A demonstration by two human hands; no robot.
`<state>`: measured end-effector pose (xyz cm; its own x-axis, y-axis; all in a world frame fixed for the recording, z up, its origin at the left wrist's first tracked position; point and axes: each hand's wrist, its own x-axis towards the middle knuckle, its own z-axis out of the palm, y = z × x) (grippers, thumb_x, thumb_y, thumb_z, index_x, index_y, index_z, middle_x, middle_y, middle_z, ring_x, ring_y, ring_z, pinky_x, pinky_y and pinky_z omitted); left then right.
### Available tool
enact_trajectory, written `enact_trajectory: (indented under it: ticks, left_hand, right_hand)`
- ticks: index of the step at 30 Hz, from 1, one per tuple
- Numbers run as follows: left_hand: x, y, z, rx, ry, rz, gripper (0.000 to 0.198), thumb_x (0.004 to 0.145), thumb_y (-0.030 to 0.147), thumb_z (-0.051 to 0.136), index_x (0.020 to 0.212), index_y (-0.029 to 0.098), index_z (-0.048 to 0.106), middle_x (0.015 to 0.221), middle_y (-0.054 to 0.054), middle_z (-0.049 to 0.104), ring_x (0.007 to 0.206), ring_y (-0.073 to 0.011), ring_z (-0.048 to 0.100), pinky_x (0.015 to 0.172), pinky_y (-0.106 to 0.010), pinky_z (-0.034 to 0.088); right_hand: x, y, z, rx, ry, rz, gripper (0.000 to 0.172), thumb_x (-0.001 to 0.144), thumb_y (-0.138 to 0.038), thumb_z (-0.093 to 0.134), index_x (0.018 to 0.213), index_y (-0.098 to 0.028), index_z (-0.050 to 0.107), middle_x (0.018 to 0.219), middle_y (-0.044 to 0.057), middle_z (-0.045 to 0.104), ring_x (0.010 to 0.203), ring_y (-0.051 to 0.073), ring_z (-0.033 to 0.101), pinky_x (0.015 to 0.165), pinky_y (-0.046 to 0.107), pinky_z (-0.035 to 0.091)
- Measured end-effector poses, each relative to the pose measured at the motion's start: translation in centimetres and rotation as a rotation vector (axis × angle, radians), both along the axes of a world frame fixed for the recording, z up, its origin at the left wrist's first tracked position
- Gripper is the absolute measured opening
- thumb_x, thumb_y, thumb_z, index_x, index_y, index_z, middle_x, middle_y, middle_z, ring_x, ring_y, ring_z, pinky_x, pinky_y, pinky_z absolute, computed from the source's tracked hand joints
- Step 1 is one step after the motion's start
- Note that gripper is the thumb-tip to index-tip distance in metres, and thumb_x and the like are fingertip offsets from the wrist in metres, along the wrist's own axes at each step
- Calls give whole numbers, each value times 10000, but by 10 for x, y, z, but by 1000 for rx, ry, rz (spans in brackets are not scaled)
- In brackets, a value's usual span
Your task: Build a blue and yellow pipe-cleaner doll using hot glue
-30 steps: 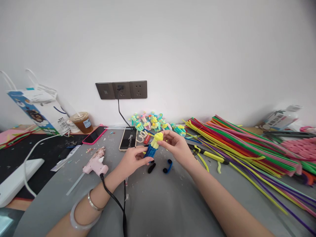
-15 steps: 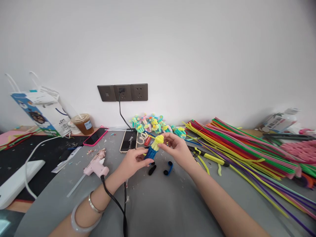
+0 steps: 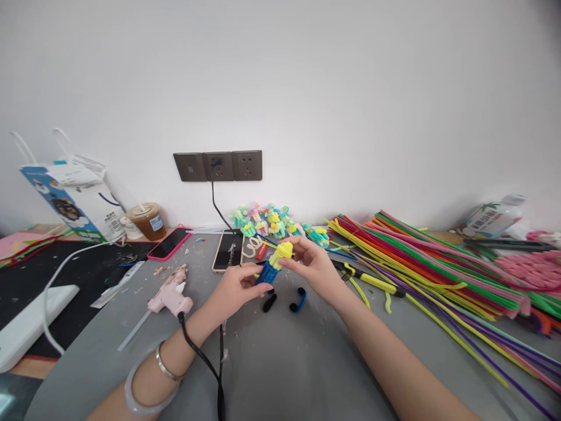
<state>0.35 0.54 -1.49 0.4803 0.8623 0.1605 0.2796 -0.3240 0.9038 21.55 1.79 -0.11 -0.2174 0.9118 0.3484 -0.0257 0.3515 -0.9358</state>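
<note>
Between my two hands, above the grey table, is a small pipe-cleaner figure with a blue lower part and a yellow upper part, tilted to the right. My left hand pinches its blue end between thumb and fingers. The thumb and fingers of my right hand close on the yellow top. Just below, on the table, lie a black fuzzy piece and a blue curled piece with black ends. Behind the figure sits a pile of small pastel pipe-cleaner figures.
A pink glue gun with a black cord lies left of my hands, near two phones. Yellow-handled pliers and bundled coloured pipe cleaners cover the right. An iced drink cup and a paper bag stand back left.
My right hand has shifted very slightly on the yellow top. Both hands keep their grip, and the figure stays in nearly the same place.
</note>
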Motion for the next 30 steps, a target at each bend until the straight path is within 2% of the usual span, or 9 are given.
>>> enact_trajectory:
  ticks: [6,11,24,30]
  left_hand:
    - [0,1,-3,15,24,24,319,832,447,688,801,130,687,789,-25,589,685,-140,551,625,-238,539]
    - [2,0,-5,-113,-48,100,426,748,443,758,1036,132,714,807,-40,698,628,-149,599,622,-275,549]
    - [3,-1,-6,-118,-48,148,453,725,426,773,1037,101,725,777,-55,731,591,-157,640,607,-285,557]
    - [3,1,-8,-112,-49,135,441,730,411,770,1036,94,739,829,-78,742,614,-157,634,614,-278,548]
  right_hand:
    - [2,-3,8,47,-91,-23,310,755,-475,776,885,-228,640,873,41,653,814,214,604,753,359,503]
    - [3,-4,10,56,-142,-37,283,762,-456,772,865,-227,643,833,28,647,738,189,574,690,328,474]
    - [3,-1,6,72,-167,-39,287,777,-459,751,891,-226,629,870,32,636,789,200,570,729,335,457]
    - [3,-2,7,71,-160,-37,315,769,-491,758,840,-224,606,848,29,633,768,190,562,715,325,452]
